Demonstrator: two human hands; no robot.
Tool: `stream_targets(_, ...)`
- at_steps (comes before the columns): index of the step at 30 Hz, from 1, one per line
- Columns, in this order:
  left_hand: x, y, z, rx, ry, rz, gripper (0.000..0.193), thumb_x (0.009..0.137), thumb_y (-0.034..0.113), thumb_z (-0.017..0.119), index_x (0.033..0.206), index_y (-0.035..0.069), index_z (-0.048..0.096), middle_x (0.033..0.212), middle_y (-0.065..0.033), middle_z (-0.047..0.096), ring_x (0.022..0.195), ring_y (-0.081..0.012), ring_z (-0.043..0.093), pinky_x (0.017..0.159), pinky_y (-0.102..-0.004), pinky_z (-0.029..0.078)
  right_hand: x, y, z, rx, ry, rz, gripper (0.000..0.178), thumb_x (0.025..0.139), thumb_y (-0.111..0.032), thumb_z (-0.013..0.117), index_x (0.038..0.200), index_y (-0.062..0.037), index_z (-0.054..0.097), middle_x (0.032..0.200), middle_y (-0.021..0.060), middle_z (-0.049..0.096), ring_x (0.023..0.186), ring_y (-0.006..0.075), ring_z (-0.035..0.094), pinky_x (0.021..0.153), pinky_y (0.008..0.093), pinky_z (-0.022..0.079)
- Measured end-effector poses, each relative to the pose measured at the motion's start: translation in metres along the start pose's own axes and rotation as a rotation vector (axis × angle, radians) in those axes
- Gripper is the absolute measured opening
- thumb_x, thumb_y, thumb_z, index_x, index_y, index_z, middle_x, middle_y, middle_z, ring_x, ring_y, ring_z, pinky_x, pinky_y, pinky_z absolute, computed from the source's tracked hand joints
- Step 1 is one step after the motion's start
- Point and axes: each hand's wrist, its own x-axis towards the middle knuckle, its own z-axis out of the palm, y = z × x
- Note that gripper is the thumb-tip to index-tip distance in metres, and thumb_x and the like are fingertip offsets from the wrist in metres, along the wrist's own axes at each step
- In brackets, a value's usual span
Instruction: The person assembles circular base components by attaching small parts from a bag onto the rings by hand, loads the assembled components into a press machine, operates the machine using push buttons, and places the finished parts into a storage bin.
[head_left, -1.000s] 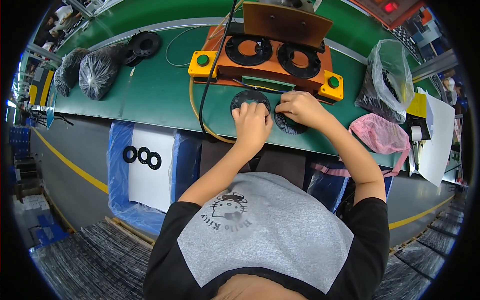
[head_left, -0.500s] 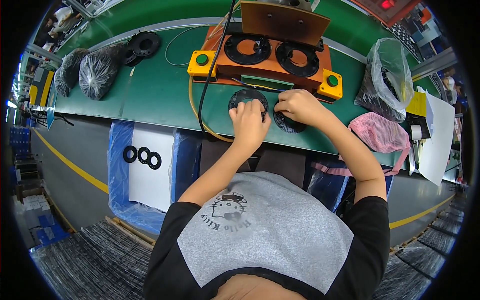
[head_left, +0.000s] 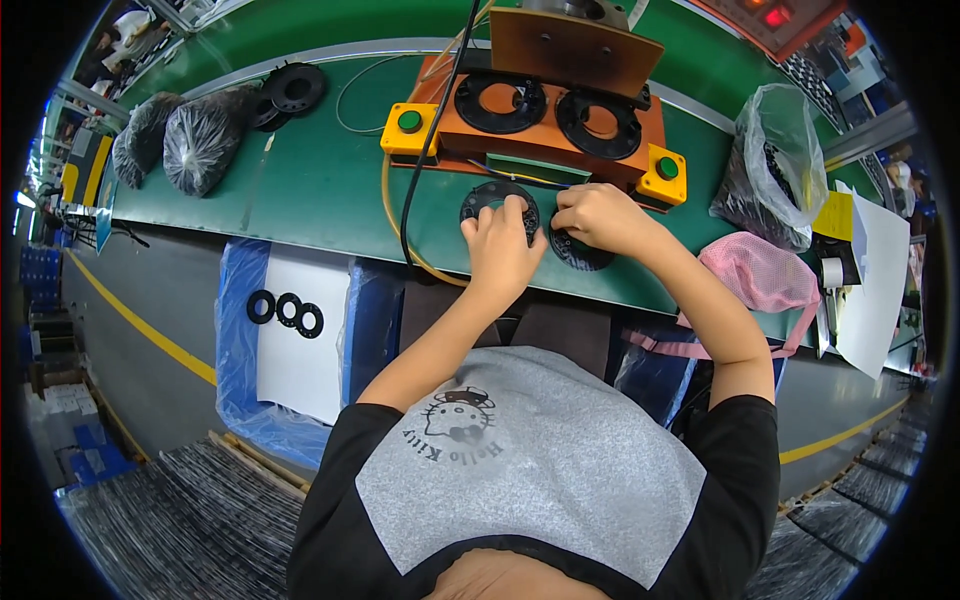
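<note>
left hand bent over black ring, apparently steadying it near counter's front edge | right hand likewise over black disc | grips: cannot tell

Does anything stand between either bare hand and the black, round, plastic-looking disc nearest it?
Nothing visible does: the left hand lies partly over the left black disc, and the right hand has its fingertips at the right black disc.

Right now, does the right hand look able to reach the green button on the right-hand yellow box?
Probably yes: the green button sits uncovered near the right hand, and nothing visible blocks the way, though that hand is at a black disc.
</note>
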Motion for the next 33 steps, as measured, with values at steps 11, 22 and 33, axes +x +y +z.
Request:
stream_targets(11, 0.008, -0.004, 0.000, -0.029, -0.021, 0.001, 0.039, 0.068, 0.018, 0.069, 0.099, 0.006, 0.048, 0.086, -0.0085, 0.061, 0.086, -0.0265, 0.052, 0.078, -0.0393, 0.030, 0.002, 0.005, -0.006, 0.141, 0.016, 0.165, 0.021, 0.070, -0.008, 0.063, 0.089, -0.0036, 0.058, 0.080, 0.0108, 0.059, 0.075, 0.0313, 0.058, 0.066, 0.0390, 0.048)
stream_targets(22, -0.001, -0.001, -0.001, 0.020, -0.075, -0.012, 0.040, 0.074, 0.024, 0.068, 0.103, 0.005, 0.049, 0.091, -0.0102, 0.060, 0.084, -0.0285, 0.053, 0.075, -0.0400, 0.031, -0.025, -0.041, 0.030, 0.113, 0.306, 0.427, 0.031, 0.068, -0.023, 0.071, 0.089, -0.0037, 0.058, 0.087, 0.0115, 0.055, 0.087, 0.0292, 0.054, 0.076, 0.0373, 0.044)
stream_targets(33, 0.006, 0.001, 0.002, 0.071, -0.097, -0.006, 0.031, 0.076, 0.025, 0.065, 0.099, 0.008, 0.053, 0.087, -0.0085, 0.063, 0.085, -0.0269, 0.053, 0.075, -0.0406, 0.032, -0.024, -0.045, 0.040, 0.082, 0.385, 0.593, 0.023, 0.070, -0.017, 0.066, 0.085, -0.0023, 0.056, 0.084, 0.0129, 0.055, 0.085, 0.0312, 0.055, 0.076, 0.0397, 0.045)
